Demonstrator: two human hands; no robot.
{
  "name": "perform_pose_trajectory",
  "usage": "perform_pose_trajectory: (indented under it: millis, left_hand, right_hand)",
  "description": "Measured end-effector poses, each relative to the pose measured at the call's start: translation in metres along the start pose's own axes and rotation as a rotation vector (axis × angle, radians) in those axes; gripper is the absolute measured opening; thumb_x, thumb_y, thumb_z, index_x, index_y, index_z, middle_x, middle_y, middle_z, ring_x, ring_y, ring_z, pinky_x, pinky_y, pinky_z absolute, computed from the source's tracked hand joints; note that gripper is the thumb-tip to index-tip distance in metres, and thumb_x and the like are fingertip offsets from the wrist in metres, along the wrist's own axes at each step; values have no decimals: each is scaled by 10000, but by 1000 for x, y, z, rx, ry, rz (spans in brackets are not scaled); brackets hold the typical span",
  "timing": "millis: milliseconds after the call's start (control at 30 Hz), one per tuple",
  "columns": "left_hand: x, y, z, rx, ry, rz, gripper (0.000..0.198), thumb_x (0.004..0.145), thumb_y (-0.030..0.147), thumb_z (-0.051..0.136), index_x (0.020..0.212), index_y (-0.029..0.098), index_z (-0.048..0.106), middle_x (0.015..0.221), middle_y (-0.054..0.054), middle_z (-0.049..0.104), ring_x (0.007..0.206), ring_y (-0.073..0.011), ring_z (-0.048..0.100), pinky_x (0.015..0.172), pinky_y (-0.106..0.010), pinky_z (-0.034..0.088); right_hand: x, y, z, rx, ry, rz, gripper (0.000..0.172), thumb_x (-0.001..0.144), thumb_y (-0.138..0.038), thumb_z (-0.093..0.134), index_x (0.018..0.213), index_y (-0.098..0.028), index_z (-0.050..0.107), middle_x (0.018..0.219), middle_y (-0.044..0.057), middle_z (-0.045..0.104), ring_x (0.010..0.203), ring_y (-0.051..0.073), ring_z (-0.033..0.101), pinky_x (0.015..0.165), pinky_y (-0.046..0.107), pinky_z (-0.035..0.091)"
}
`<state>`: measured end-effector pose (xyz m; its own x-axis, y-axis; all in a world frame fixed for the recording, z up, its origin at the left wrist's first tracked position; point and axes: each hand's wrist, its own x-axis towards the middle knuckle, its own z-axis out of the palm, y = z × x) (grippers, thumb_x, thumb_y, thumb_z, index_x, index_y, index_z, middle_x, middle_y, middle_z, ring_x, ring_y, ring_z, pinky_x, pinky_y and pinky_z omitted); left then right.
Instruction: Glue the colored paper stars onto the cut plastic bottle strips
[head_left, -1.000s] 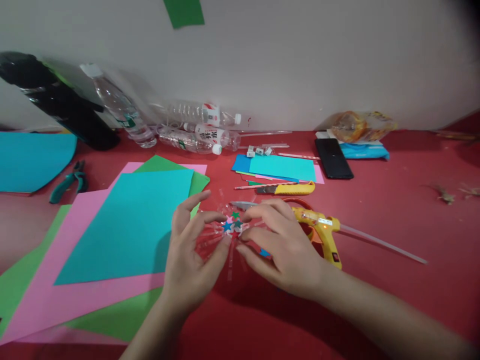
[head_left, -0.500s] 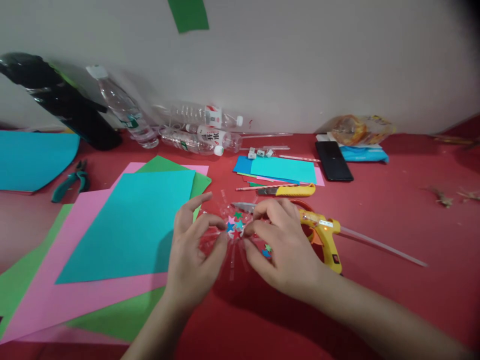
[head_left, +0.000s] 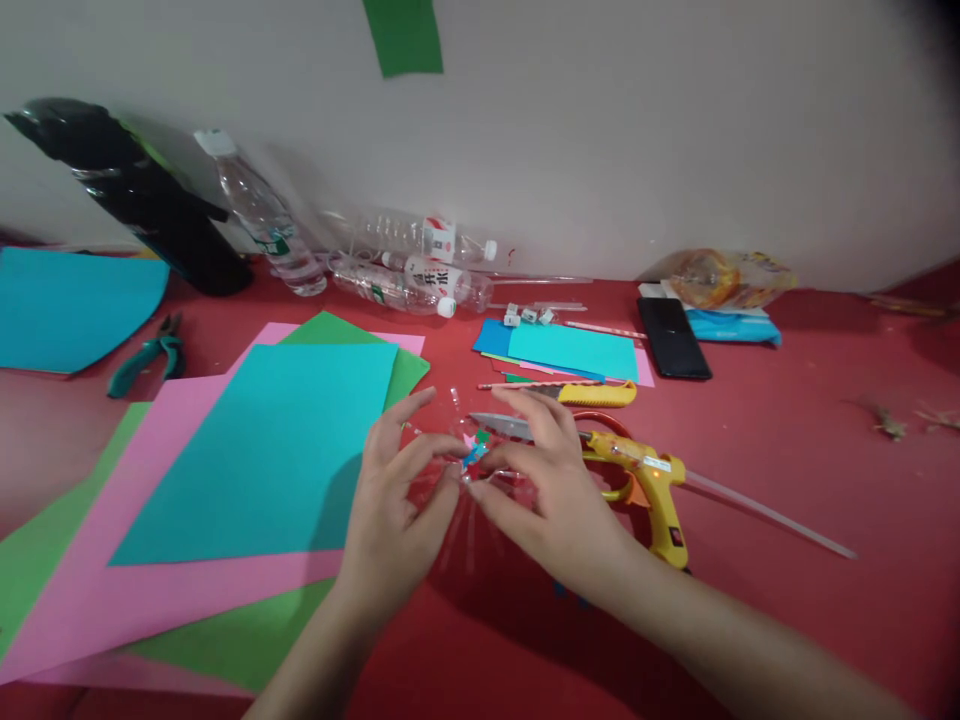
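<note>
A clear plastic piece with thin strips spreading outward lies between my hands. Small coloured paper stars in pink, green, blue and red are clustered at its middle. My left hand pinches at its left side with thumb and forefinger, the other fingers raised. From the right, my right hand pinches at the stars' edge, its fingertips close to the left ones. The exact contact under the fingertips is hard to see. Just beyond the right hand are scissors and a yellow hot glue gun.
Sheets of coloured paper cover the left, with pliers behind. Plastic bottles and a black bottle line the wall. A utility knife, paper strips and a phone lie at the back right.
My fingertips have drawn closer together over the stars and cover more of them. The right hand has shifted slightly left. The whole view has shifted a little.
</note>
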<state>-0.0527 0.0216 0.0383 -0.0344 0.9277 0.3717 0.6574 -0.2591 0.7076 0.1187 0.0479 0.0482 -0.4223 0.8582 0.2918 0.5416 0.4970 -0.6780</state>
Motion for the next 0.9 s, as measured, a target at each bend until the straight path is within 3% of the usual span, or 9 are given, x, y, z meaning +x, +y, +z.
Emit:
perform_pose_trajectory:
  millis: [300, 533, 733, 900]
  left_hand:
    - [0, 2, -1, 11, -16, 7, 173, 865, 145, 551, 909, 273, 658, 1385, -40, 497, 1335, -262, 433, 1086, -550, 378]
    - [-2, 4, -5, -14, -24, 7, 213, 833, 119, 545, 937, 277, 643, 1406, -41, 486, 1348, -264, 420, 1083, -551, 376]
    - [-3, 10, -4, 50, -111, 55, 254, 778, 124, 600, 983, 274, 611, 1501, -48, 372, 1407, -296, 326, 1091, -572, 349]
    - [-4, 11, -2, 90, -105, 80, 236, 785, 129, 595, 971, 273, 602, 1481, -52, 386, 1388, -298, 348, 1077, -570, 363]
  right_hand:
    - [0, -1, -1, 143, 12, 65, 119, 772, -129, 684, 773, -227, 615, 1390, 42, 486, 1329, 281, 378, 1065, 584, 350]
    - [2, 1, -8, 223, -45, 113, 129, 775, -138, 694, 767, -233, 607, 1368, 36, 497, 1337, 267, 389, 1067, 570, 347]
    - [3, 2, -10, 213, -34, 99, 155, 774, -164, 711, 734, -222, 573, 1352, 34, 497, 1330, 244, 390, 1076, 521, 344]
    - [3, 1, -13, 146, -66, 26, 151, 780, -137, 687, 740, -221, 569, 1375, 24, 483, 1328, 233, 380, 1080, 478, 343]
